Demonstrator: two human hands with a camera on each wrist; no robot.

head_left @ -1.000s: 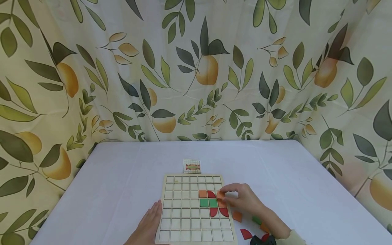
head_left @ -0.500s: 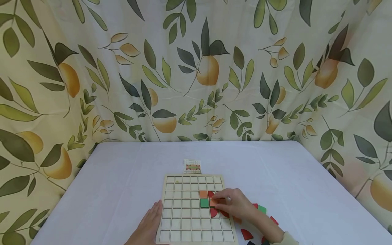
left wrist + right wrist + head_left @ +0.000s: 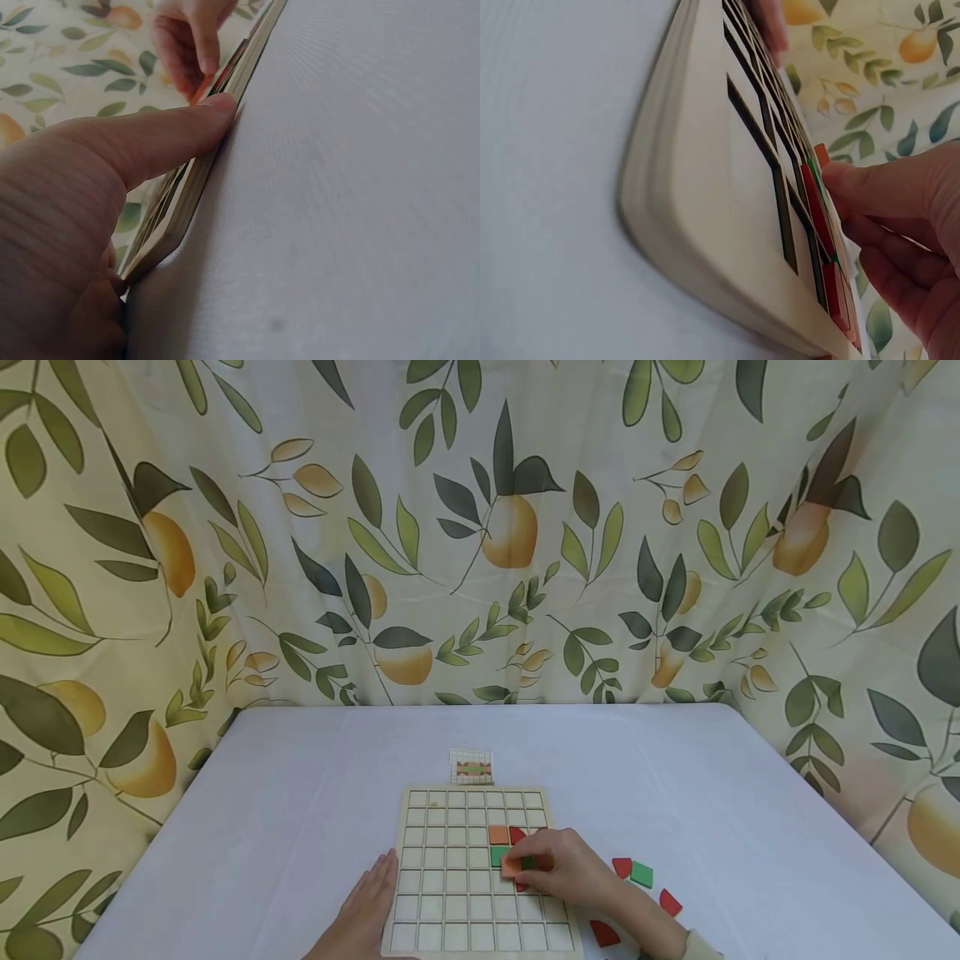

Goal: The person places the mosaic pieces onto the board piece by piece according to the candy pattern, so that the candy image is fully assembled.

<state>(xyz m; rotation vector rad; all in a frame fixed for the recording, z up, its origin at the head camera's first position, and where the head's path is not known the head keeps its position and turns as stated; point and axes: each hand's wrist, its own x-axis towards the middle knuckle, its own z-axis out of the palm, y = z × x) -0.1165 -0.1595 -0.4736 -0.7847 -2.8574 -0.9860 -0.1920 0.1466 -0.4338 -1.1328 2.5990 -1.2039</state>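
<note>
My right hand (image 3: 566,864) pinches an orange tile (image 3: 510,866) between thumb and fingertips, just above the middle of the wooden grid board (image 3: 442,910). In the right wrist view, that orange tile (image 3: 822,154) stands up past the red and green pieces. Under and around the fingers lie an orange square (image 3: 498,835), a red quarter-round piece (image 3: 517,834) and a green square (image 3: 497,856), partly covered. My left hand (image 3: 363,902) lies along the board's left side with straight fingers; in the left wrist view its thumb (image 3: 172,139) presses the board's near edge.
A small pattern card (image 3: 472,767) stands behind the board. To the right of the board lie loose pieces, among them a green tile (image 3: 641,873) and red quarter-round pieces (image 3: 671,902). A leaf-and-fruit patterned curtain (image 3: 480,568) hangs behind the white table (image 3: 315,777).
My right hand has carried the orange tile leftward and slightly nearer across the board, from its right columns to about the middle. The left hand stays in place.
</note>
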